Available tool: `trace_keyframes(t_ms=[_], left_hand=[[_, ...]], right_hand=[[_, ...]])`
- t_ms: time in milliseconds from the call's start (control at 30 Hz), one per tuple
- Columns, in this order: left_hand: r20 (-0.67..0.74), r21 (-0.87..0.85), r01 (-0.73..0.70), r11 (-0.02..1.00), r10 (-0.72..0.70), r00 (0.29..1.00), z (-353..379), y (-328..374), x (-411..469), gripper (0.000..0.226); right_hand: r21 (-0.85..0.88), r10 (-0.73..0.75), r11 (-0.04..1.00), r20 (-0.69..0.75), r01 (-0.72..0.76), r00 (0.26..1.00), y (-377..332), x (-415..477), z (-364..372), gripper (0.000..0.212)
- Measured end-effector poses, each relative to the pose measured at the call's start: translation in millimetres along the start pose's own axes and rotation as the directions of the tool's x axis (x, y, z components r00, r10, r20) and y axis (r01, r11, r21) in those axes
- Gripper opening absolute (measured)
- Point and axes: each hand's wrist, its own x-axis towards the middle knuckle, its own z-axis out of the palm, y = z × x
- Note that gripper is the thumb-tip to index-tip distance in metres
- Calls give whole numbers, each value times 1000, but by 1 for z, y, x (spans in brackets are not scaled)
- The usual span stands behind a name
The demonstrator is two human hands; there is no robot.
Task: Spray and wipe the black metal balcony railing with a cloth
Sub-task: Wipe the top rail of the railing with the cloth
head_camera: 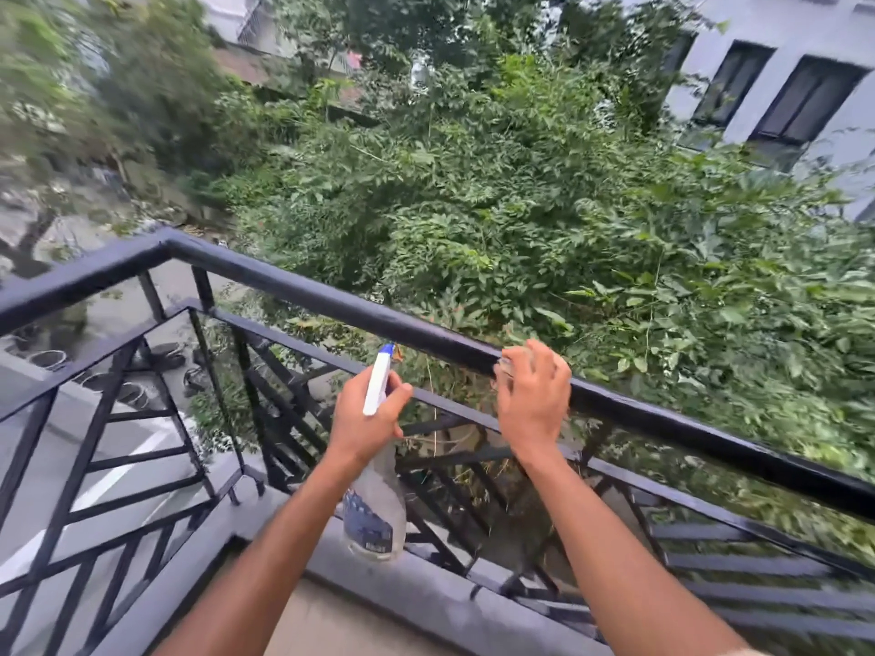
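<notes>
My left hand (pixel 363 421) is clamped round the neck of the spray bottle (pixel 375 511), fingers (pixel 399 389) wrapped at the trigger. Its white head with the blue tip points up and away towards the railing (pixel 113 419), and the clear body with its blue label hangs below my wrist, above the grey balcony ledge (pixel 416 596). My right hand (pixel 532 402) is just beside it, lying over the black top rail (pixel 331 303) with its fingers (pixel 544 359) spread and bent across the bar. At their tips is a pale scrap (pixel 507 366), too blurred to say if it is the cloth, and I cannot tell whether my fingers grip it or only press on it. Beyond the rail are thick green bushes (pixel 521 205), and a pale building (pixel 814 134) stands at the far right.
</notes>
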Motion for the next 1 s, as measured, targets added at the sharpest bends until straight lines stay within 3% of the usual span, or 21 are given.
trace_keyframes(t_ms=[100, 200, 333, 400, 533, 633, 700, 867, 1000], left_hand=[[-3, 6, -10, 1000, 10, 1000, -8, 0, 0, 15], [-22, 30, 17, 999, -16, 1000, -16, -3, 5, 14], [-41, 56, 9, 998, -6, 999, -22, -2, 7, 14], [-51, 59, 23, 998, -20, 998, -25, -1, 7, 12], [-69, 37, 64, 997, -62, 996, -33, -2, 16, 11], [-78, 48, 83, 995, -79, 994, -30, -5, 25, 11], [-91, 95, 71, 993, -63, 994, -21, -5, 31, 12], [-60, 220, 86, 972, -75, 995, 3, -12, 43, 11], [-49, 249, 136, 959, -128, 991, 24, -14, 44, 12]], right_hand=[[45, 93, 995, 19, -93, 996, -40, 25, 10, 16], [36, -50, 998, 193, 44, 980, -105, 42, 32, 19], [47, -114, 993, 339, 104, 934, -140, 51, 42, 27], [83, -125, 991, 290, 105, 949, -117, 47, 35, 24], [119, -54, 992, 49, 48, 997, -61, 22, 31, 17], [118, -12, 993, 1, 12, 1000, -65, 25, 41, 14], [140, 24, 990, 24, -27, 999, -78, 37, 42, 14], [64, 66, 994, 266, -86, 962, -94, 66, 44, 23], [119, 40, 990, 278, -75, 960, -91, 67, 43, 25]])
